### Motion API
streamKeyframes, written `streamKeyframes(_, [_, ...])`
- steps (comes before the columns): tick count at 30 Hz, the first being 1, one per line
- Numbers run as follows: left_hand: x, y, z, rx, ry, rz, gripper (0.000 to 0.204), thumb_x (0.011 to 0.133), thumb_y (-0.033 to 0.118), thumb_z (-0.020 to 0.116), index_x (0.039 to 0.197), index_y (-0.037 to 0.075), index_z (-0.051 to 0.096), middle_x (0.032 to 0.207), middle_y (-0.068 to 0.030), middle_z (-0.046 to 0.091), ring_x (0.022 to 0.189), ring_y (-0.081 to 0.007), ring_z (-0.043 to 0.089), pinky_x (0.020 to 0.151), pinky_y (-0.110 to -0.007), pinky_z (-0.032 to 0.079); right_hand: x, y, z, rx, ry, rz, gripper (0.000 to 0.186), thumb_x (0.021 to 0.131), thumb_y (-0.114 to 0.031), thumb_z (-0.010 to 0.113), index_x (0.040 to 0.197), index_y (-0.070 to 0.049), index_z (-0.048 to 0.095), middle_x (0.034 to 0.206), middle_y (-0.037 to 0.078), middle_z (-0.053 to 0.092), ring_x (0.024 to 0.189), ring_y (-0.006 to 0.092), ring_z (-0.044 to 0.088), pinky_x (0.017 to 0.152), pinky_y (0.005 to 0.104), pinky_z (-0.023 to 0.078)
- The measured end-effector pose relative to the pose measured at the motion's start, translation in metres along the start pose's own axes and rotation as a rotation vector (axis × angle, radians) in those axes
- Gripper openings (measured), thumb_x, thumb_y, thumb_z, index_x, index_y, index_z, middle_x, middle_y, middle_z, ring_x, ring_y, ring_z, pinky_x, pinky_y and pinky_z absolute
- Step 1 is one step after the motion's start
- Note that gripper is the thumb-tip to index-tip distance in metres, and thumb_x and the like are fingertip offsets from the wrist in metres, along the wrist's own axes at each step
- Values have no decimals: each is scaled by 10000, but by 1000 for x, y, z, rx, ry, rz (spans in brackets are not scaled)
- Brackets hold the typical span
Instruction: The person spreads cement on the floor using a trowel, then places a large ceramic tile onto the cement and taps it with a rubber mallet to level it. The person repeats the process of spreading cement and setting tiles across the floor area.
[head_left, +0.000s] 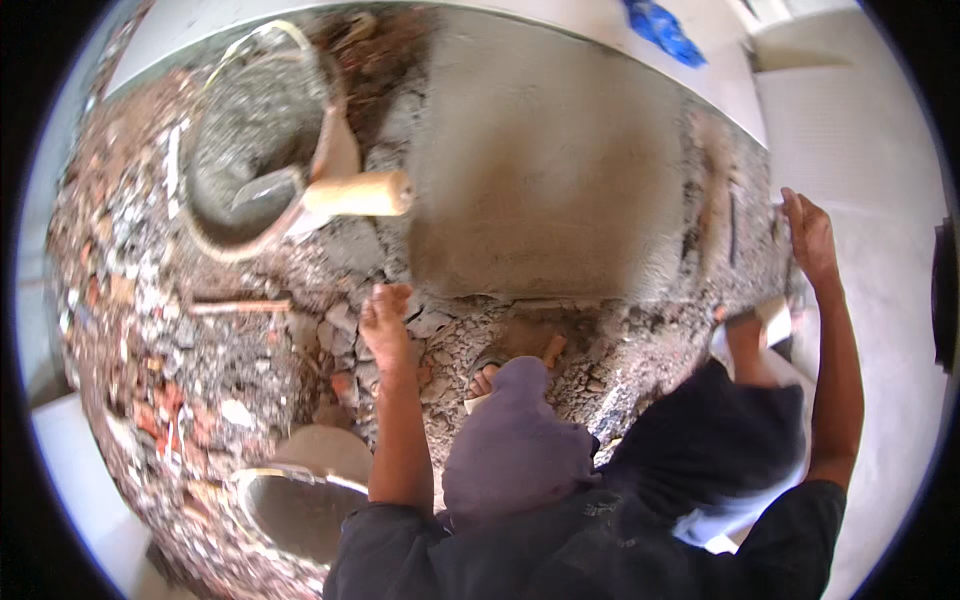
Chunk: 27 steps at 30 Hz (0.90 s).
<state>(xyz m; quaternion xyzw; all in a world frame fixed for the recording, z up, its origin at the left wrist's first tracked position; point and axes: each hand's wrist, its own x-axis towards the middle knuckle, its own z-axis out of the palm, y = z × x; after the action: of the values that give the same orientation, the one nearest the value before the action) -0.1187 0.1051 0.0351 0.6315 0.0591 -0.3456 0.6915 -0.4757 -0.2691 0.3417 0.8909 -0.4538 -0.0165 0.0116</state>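
My left hand (385, 322) is held over the rubble, its fingers loosely curled together with nothing visible in them. Up and to its left stands a bucket (335, 150) of wet grey mortar (255, 125). A trowel rests in it, blade in the mortar, its pale wooden handle (360, 193) sticking out over the rim toward the right. Ahead of me lies a smooth, damp rectangle of mortar (560, 160). On the right my right hand (812, 235) is raised beside the pale wall, fingers bent together; what they pinch, if anything, is too small to make out.
A second bucket (318, 455) lies tipped at lower left. Broken brick and stone rubble (140, 330) covers the ground, with a thin stick (240, 306) on it. Blue plastic (663, 30) rests on the white ledge (590, 25) beyond the mortar. My foot (483, 380) stands among loose stones.
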Motion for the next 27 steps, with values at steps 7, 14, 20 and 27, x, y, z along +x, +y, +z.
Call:
streamKeyframes(7, [-55, -56, -16, 195, -173, -79, 261, 948, 284, 552, 910, 37, 627, 898, -54, 673, 832, -139, 603, 743, -284, 456, -14, -149, 82, 279, -597, -169, 559, 898, -238, 611, 1413, -261, 396, 1240, 97, 610, 836, 212, 687, 874, 375, 534])
streamKeyframes(14, [-33, -18, -16, 748, -275, 112, 298, 858, 198, 567, 1098, 23, 593, 1088, -148, 612, 1019, -268, 593, 900, -383, 452, -60, -114, 81, 36, -636, -379, 504, 983, -507, 347, 1108, -86, 594, 1044, 152, 608, 1003, 337, 601, 862, 466, 486])
streamKeyframes(20, [-37, 24, 62, 799, -643, 179, 348, 963, 224, 454, 1129, -64, 560, 1119, -200, 608, 1039, -274, 612, 955, -357, 459, -122, -36, 38, 195, -526, 5, 460, 984, -449, 402, 1042, -42, 608, 1021, 145, 616, 895, 342, 614, 821, 473, 481])
streamKeyframes(27, [-20, 38, 147, 884, -891, 325, 365, 983, 238, 402, 1042, -64, 599, 1008, -182, 651, 960, -242, 626, 899, -348, 462, -245, 26, 100, 432, -223, 475, 453, 985, -447, 376, 1172, -109, 613, 1136, 133, 616, 1018, 259, 618, 942, 415, 486])
